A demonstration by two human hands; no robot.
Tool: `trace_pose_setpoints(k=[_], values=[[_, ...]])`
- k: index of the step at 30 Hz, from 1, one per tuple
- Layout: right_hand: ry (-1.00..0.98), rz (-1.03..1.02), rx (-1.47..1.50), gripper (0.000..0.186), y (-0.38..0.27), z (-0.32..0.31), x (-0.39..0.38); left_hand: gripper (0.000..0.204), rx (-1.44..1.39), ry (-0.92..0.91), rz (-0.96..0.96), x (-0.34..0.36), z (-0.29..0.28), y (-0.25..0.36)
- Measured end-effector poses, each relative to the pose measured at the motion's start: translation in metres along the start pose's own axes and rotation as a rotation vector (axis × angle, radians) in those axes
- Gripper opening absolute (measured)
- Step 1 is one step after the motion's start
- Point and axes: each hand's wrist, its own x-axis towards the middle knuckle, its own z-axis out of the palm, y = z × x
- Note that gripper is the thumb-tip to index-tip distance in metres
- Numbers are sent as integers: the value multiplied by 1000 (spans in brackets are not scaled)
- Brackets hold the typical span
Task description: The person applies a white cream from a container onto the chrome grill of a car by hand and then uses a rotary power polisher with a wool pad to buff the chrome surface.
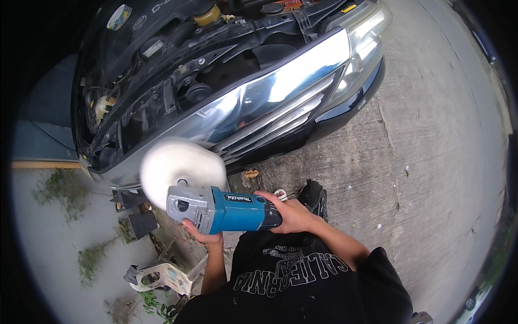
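My right hand (pixel 291 213) wraps round the black rear end of a blue and silver power polisher (pixel 240 210). With its fingers curled round the underside of the silver gear head, my left hand (pixel 202 231) holds the front of the tool. A round white buffing pad (pixel 172 162) sits on the polisher's far side, its edge and surface smeared as if spinning. It overlaps the left end of a car's shiny chrome front trim (pixel 253 102). Whether pad and trim touch, I cannot tell. Below the trim runs a slatted grille (pixel 286 116).
The car's engine bay (pixel 216 67) is uncovered, with a headlight (pixel 356 59) at its right. Rough concrete (pixel 415 162) spreads to the right. A shoe (pixel 313 198) shows beyond my right hand. At lower left stand a worn pale chair (pixel 167 275) and dark plant pots (pixel 141 224).
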Motion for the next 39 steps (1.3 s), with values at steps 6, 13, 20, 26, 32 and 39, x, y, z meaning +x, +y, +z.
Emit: trace_pose_setpoints(k=[6, 13, 20, 26, 32, 39], values=[[-13, 29, -84, 99, -1, -50, -19, 57, 701, -205, 718, -19, 11, -49], [-45, 191, -134, 102, -3, -180, -105, 65, 43, 8, -149, -90, 208, -31], [19, 252, 0, 112, -10, -295, -182, 63, 51, -96, -474, -119, 357, -39], [-61, 285, 52, 123, -13, -359, -207, 58, 70, 23, -552, -115, 428, -35], [-432, 218, -81, 119, -23, -368, -151, 63, 59, 334, -323, -119, 388, -20], [-498, 159, 31, 120, -20, -375, -129, 62, 92, 390, -295, -104, 390, -13]])
